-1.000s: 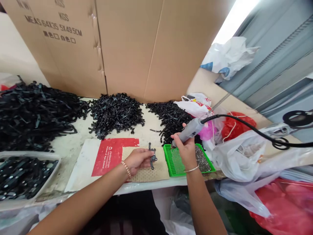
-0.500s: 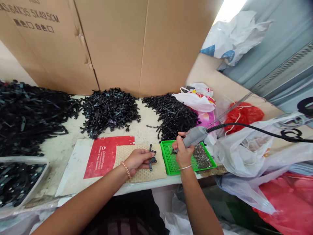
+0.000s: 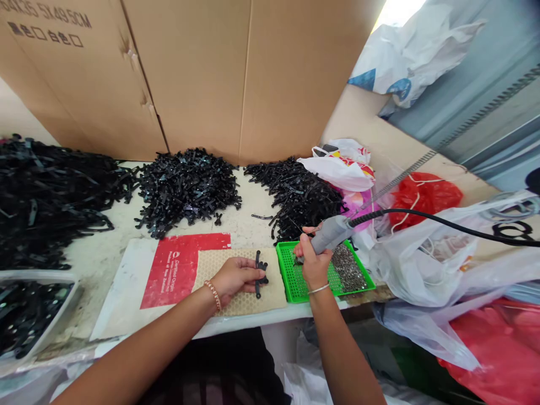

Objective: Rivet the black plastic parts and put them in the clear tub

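Note:
My left hand pinches a small black plastic part, made of a long strip with a shorter branched piece at its side, over a beige textured mat. To the right, my right hand is wrapped around a grey electric screwdriver with a black cord. Its tip points down and left over a green perforated tray. Small metal screws lie heaped in the tray's right half. Whether a screw sits on the tip is too small to tell.
Behind the mat lie piles of black parts: a middle heap, a right heap and a large left heap. A white bin of parts stands front left. Cardboard walls the back; plastic bags crowd the right.
The black part in my left hand has turned slightly, with its long strip more upright in view. My right hand and the screwdriver have barely shifted. The whole view has moved a little.

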Tool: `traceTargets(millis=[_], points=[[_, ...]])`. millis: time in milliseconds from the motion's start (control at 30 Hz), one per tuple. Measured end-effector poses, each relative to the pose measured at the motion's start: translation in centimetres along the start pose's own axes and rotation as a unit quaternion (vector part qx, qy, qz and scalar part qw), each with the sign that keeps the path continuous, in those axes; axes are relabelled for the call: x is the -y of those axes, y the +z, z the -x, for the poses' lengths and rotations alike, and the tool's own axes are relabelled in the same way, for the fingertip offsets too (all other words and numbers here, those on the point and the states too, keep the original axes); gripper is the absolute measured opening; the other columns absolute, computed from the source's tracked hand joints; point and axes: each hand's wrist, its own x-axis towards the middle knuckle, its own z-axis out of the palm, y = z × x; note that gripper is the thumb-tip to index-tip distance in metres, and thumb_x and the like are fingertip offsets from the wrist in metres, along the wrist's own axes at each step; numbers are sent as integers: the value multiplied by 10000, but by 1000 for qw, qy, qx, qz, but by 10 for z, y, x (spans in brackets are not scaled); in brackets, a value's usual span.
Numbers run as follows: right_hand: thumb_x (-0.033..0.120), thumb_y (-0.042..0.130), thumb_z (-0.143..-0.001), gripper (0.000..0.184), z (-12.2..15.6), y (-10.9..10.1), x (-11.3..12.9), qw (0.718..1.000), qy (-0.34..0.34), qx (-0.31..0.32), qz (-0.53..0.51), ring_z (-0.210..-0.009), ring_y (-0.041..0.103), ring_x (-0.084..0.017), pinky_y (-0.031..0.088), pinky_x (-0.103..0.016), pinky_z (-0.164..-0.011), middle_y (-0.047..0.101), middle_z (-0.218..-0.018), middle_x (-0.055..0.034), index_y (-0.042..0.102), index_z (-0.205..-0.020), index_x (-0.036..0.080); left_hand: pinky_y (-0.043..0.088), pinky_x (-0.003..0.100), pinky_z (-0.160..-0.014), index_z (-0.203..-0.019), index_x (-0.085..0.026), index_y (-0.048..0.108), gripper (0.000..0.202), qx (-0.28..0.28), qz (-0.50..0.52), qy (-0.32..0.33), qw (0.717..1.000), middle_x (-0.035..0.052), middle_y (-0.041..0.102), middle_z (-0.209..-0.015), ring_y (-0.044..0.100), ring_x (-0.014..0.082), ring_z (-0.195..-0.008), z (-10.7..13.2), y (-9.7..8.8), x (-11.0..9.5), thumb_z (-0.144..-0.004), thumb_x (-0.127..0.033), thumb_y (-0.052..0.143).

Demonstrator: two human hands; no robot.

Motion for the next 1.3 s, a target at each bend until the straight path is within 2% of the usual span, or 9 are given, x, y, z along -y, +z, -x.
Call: traceTargets(millis=[333, 500, 633, 767, 867, 967, 1300], points=[[402, 679, -782, 262, 0, 0, -2, 1000, 6, 9, 1, -425, 435, -127, 370, -264, -452, 466, -511, 80, 539, -909, 221, 520, 229, -562, -679, -105, 649, 283, -9, 6, 3, 1000, 66, 699, -679, 657, 151, -621, 1, 2, 0, -506, -152, 869], [391, 688, -762, 338, -1, 4, 9, 1000, -8, -29, -1, -427, 422, -116, 367, -255, -455, 465, -507, 85, 564, -1011, 199, 525, 239, -558, -680, -103, 660, 261, -2, 1, 17, 1000, 77, 701, -694, 656, 157, -623, -2, 1, 5, -522, -158, 860], [370, 671, -764, 313, 1, 22, 36, 993, -17, -56, -98, -402, 352, -86, 366, -231, -466, 376, -473, 118, 563, -1014, 216, 524, 235, -541, -683, -105, 662, 255, 2, -4, 28, 1000, 80, 706, -708, 658, 160, -625, -5, -1, 9, -528, -168, 854], [368, 666, -756, 278, 11, 51, 54, 985, 16, -13, -170, -390, 315, -72, 355, -216, -462, 345, -459, 125, 549, -966, 228, 519, 227, -519, -665, -108, 654, 226, -1, -5, 30, 1000, 60, 693, -666, 640, 141, -582, -4, 1, 8, -544, -150, 840], [379, 675, -744, 291, 18, 68, 52, 985, 41, 10, -167, -390, 316, -71, 349, -216, -460, 341, -463, 123, 538, -951, 228, 516, 229, -507, -651, -111, 645, 245, 0, -3, 31, 1000, 46, 679, -640, 618, 127, -544, -4, 2, 7, -530, -161, 852], [392, 685, -731, 298, 20, 75, 48, 987, 50, 12, -155, -389, 311, -68, 348, -218, -460, 336, -464, 122, 536, -926, 222, 518, 233, -506, -636, -112, 635, 278, 6, -4, 37, 999, 38, 661, -620, 606, 123, -533, -5, 1, 8, -507, -188, 869], [383, 701, -724, 306, 22, 74, 40, 988, 49, 3, -146, -392, 322, -69, 345, -217, -457, 354, -469, 119, 540, -927, 220, 522, 239, -517, -645, -114, 640, 278, 8, -8, 42, 999, 45, 667, -637, 615, 130, -550, -8, 0, 10, -511, -200, 867]])
